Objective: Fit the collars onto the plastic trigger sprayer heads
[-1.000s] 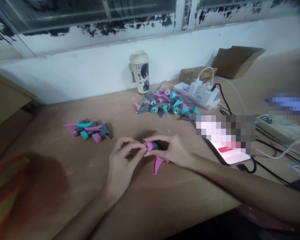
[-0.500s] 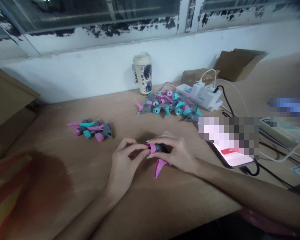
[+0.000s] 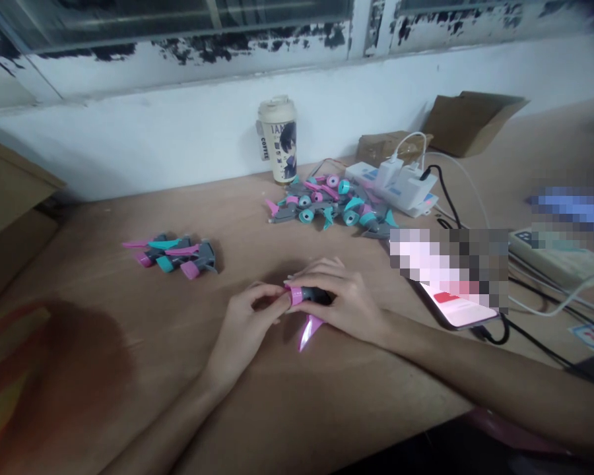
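Observation:
Low over the table, both hands work on one trigger spray head (image 3: pixel 315 295) with a dark grey body, a pink screw collar and a pink trigger pointing down toward me. My right hand (image 3: pixel 349 297) is closed round the grey body, thumb below and fingers above. At the collar's open end, my left hand (image 3: pixel 252 323) pinches the pink rim between thumb and fingertips. Whether something small sits in that pinch is hidden. Left of the hands lies a small row of spray heads (image 3: pixel 178 254) in grey, pink and teal. A larger heap of them (image 3: pixel 327 201) lies farther back.
A coffee cup (image 3: pixel 280 142) stands against the wall. Right of the heap are a white power strip (image 3: pixel 410 188) with plugs, a lit phone (image 3: pixel 450 300) and cables. Cardboard boxes (image 3: pixel 468 122) stand at the back right and far left. Something orange, blurred (image 3: pixel 10 382) is at lower left.
The left thumb and fingers have closed in on the pink collar's rim, and the spray head's pink trigger has tilted slightly. The whole view has shifted a little.

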Tool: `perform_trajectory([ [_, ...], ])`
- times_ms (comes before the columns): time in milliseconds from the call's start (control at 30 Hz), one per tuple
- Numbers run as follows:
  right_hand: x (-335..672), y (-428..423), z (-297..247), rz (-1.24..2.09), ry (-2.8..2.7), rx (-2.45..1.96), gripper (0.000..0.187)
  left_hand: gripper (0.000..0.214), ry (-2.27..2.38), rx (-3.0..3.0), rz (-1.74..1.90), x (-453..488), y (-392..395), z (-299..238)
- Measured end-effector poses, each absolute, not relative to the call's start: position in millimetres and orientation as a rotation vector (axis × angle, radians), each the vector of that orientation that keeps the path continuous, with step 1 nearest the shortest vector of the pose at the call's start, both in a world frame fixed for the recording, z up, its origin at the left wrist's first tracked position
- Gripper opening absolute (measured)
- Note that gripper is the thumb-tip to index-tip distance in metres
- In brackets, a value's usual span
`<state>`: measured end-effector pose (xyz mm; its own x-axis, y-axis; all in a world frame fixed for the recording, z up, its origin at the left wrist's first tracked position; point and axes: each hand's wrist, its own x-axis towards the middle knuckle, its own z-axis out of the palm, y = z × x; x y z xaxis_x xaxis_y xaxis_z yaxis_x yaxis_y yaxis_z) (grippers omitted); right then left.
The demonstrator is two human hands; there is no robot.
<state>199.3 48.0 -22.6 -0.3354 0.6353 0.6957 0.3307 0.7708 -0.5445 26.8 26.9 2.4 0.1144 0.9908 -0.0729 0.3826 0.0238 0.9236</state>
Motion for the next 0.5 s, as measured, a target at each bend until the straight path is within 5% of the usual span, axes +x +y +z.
perform_trajectory([
  [500,198,49,-25,0.395,-1.970,-0.784,0.023,0.014,1.392,1.626,1.031,27,29,-11],
])
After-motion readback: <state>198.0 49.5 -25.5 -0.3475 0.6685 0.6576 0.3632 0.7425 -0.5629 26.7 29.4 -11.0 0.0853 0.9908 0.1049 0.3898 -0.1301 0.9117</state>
